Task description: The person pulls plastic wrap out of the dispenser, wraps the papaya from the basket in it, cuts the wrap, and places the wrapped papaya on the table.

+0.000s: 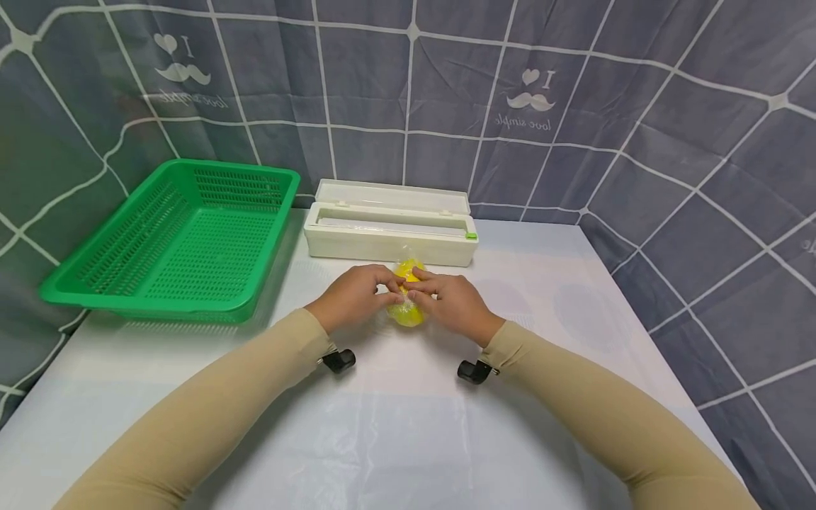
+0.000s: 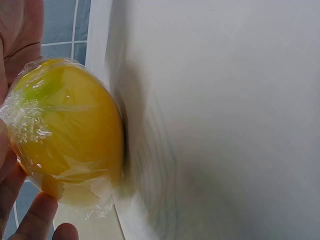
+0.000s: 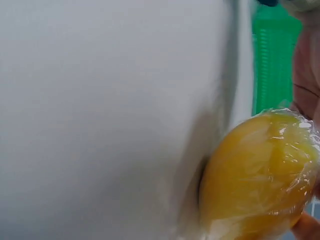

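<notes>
A yellow fruit (image 1: 409,312) with a greenish patch sits on the white table, wrapped in clear cling film that clings in creases. My left hand (image 1: 360,296) holds it from the left, and my right hand (image 1: 455,301) from the right. The fingertips of both meet over its top, at the bunched film. In the left wrist view, fingers lie along the far side of the fruit (image 2: 75,130), where loose film sticks out. The right wrist view shows the fruit (image 3: 255,175) close against the table, with part of the right hand at the frame's edge.
Just behind the fruit stands a white cling film dispenser (image 1: 389,248), its lid raised and a roll inside, with a green slider (image 1: 471,236) at its right end. A green perforated basket (image 1: 255,297) stands at the left. Grey checked curtain (image 1: 370,85) borders the table.
</notes>
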`<action>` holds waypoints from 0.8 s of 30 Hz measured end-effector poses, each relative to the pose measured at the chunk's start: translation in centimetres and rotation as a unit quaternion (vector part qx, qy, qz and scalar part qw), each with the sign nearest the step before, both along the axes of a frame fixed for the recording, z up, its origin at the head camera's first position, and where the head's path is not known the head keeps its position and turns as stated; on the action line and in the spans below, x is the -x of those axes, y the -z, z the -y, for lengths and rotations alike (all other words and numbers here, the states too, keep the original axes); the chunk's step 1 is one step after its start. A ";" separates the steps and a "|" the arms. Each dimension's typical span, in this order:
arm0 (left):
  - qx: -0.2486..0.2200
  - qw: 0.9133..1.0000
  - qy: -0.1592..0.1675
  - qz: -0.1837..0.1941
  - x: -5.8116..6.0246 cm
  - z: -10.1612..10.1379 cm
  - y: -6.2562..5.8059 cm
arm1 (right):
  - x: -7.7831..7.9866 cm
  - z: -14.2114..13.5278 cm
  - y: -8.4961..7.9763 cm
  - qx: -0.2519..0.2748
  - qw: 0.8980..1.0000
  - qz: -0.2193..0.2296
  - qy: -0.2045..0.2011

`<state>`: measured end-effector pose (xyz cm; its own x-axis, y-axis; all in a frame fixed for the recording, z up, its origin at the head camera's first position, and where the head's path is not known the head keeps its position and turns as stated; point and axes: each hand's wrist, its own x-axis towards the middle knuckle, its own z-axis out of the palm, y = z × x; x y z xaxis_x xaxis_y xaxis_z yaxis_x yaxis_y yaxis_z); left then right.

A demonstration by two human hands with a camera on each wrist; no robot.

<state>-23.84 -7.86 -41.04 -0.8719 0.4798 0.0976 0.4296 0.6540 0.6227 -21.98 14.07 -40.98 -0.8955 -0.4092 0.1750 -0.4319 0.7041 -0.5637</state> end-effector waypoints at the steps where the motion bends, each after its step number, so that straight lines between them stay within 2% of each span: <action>1: -0.001 1.000 -0.002 0.005 0.0 0.0 0.0 | 0.0 0.0 0.0 0.009 1.000 0.006 0.005; 7: -0.025 0.999 -0.013 0.032 0.1 0.0 -0.2 | 0.1 0.2 -0.3 0.021 0.999 0.017 0.018; 11: -0.036 0.999 -0.015 0.037 0.2 -0.3 -0.3 | 0.2 0.1 -0.2 0.032 0.998 0.038 0.034; 18: -0.014 1.000 0.000 0.014 0.5 -0.6 -0.4 | 0.5 -0.6 -0.2 0.048 0.995 0.078 0.037; 24: 0.037 0.998 0.032 -0.026 0.2 -0.7 -0.7 | 0.5 -0.9 -0.1 0.055 0.994 0.086 0.044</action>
